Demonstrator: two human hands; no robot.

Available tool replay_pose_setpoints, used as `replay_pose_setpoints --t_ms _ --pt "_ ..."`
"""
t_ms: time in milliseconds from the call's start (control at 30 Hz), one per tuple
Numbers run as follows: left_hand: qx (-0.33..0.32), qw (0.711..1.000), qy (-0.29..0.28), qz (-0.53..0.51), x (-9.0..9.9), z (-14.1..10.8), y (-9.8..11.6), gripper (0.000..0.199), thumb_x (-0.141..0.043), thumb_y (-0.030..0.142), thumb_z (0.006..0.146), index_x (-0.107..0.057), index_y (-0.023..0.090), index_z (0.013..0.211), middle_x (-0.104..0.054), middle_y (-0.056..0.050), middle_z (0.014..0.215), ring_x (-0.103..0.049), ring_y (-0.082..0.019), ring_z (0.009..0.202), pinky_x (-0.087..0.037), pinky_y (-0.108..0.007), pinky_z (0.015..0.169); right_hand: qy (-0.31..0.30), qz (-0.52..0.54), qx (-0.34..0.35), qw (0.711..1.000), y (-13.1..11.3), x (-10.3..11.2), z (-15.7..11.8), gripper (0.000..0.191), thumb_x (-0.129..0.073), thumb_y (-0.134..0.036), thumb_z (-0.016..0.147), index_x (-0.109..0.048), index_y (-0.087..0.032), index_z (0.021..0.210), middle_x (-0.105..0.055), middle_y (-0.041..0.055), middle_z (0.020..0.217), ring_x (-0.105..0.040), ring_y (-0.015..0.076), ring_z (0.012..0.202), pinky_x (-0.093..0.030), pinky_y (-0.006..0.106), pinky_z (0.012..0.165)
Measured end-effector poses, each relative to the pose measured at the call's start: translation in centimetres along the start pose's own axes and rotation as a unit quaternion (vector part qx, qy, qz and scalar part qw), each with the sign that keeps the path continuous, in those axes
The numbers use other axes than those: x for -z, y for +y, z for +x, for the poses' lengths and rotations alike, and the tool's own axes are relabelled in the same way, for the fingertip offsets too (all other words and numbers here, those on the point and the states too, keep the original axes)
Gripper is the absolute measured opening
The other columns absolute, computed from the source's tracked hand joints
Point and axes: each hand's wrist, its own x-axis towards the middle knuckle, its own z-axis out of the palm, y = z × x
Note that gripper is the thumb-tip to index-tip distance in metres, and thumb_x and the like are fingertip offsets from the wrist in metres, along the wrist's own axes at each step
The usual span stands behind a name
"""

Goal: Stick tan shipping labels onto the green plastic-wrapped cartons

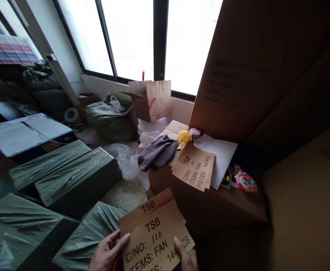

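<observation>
Two or more brown paper labels (156,233) overlap between my hands, printed "TSB", "ITEMS: FAN", with the number 110 handwritten on the front one. My left hand (108,250) grips their left edge, thumb on top. On the right edge my right hand (186,256) pinches them, its thumb over the "144 PCS" print. Ahead, a stack of similar brown labels (194,167), the top one numbered 101, lies on a cardboard box (207,203). White paper sheets (224,154) stick out beneath that stack.
Beside the stack lie a dark grey cloth (158,152), a yellow fan guard (184,137) and a pink toy (246,181). Green-wrapped bales (77,177) fill the left. Tall cartons (266,67) rise at the right. An open carton (158,101) stands by the window.
</observation>
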Motion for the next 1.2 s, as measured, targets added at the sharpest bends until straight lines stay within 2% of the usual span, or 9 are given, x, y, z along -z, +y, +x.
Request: replay_pose_setpoints --t_ms 200,400,500,633,767,967,1200 --pt "0.006 1.0 0.005 0.002 -0.3 -0.2 0.2 0.061 -0.093 0.048 0.056 -0.074 0.013 0.102 -0.084 -0.012 0.091 -0.078 -0.034 0.083 -0.066 -0.038 0.072 0.004 0.007 0.04 0.999 -0.4 0.0 0.2 0.058 -0.088 -0.058 0.052 -0.076 -0.018 0.092 -0.078 0.0104 0.098 -0.058 0.0385 0.124 -0.05 0.045 0.102" --pt "0.006 1.0 0.005 0.008 -0.1 0.0 0.2 0.06 -0.092 0.048 0.058 -0.074 0.012 0.103 -0.084 -0.012 0.09 -0.078 -0.035 0.084 -0.065 -0.039 0.071 -0.014 0.023 0.001 1.0 -0.7 -0.4 0.1 0.067 -0.085 -0.061 0.055 -0.074 -0.013 0.1 -0.078 0.013 0.1 -0.062 0.0381 0.119 -0.051 0.046 0.101" --pt "-0.001 1.0 -0.005 0.007 0.2 0.0 -0.1 0.058 -0.09 0.046 0.063 -0.073 0.01 0.106 -0.083 -0.014 0.093 -0.078 -0.035 0.086 -0.064 -0.039 0.073 -0.019 0.025 0.007 0.999 -1.0 -0.5 -0.1 0.065 -0.085 -0.059 0.055 -0.075 -0.012 0.099 -0.077 0.0151 0.106 -0.062 0.0386 0.12 -0.049 0.048 0.103" --pt "-0.004 1.0 0.01 0.007 0.0 -0.7 0.1 0.057 -0.089 0.044 0.063 -0.073 0.01 0.106 -0.082 -0.015 0.095 -0.077 -0.034 0.089 -0.063 -0.039 0.075 -0.02 0.023 0.017 0.999 -1.2 -0.4 -0.4 0.069 -0.085 -0.061 0.054 -0.075 -0.013 0.103 -0.078 0.0145 0.107 -0.059 0.0376 0.124 -0.046 0.048 0.108" --pt "-0.006 1.0 -0.001 0.008 0.0 -0.9 0.1 0.056 -0.089 0.046 0.064 -0.072 0.011 0.105 -0.083 -0.013 0.093 -0.078 -0.033 0.087 -0.063 -0.037 0.075 -0.051 0.023 0.009 0.998 -1.1 -0.2 -0.7 0.072 -0.083 -0.06 0.059 -0.072 -0.013 0.113 -0.076 0.013 0.115 -0.06 0.0363 0.124 -0.048 0.045 0.108" --pt "-0.011 1.0 0.001 0.021 1.3 0.0 -1.1 0.06 -0.087 0.046 0.067 -0.068 0.01 0.111 -0.083 -0.014 0.096 -0.078 -0.031 0.084 -0.063 -0.037 0.073 -0.107 0.048 0.0 0.993 -1.2 0.0 -1.0 0.078 -0.081 -0.053 0.066 -0.062 -0.015 0.132 -0.075 0.0106 0.121 -0.063 0.0333 0.122 -0.049 0.046 0.108" --pt "-0.016 1.0 -0.009 0.025 1.9 -0.5 -1.2 0.054 -0.081 0.04 0.077 -0.064 0.011 0.119 -0.082 -0.013 0.101 -0.078 -0.029 0.088 -0.064 -0.034 0.076 -0.13 0.055 -0.025 0.99 -0.4 -0.3 -1.0 0.07 -0.079 -0.052 0.071 -0.063 -0.016 0.128 -0.076 0.0094 0.117 -0.065 0.0315 0.12 -0.053 0.045 0.104"
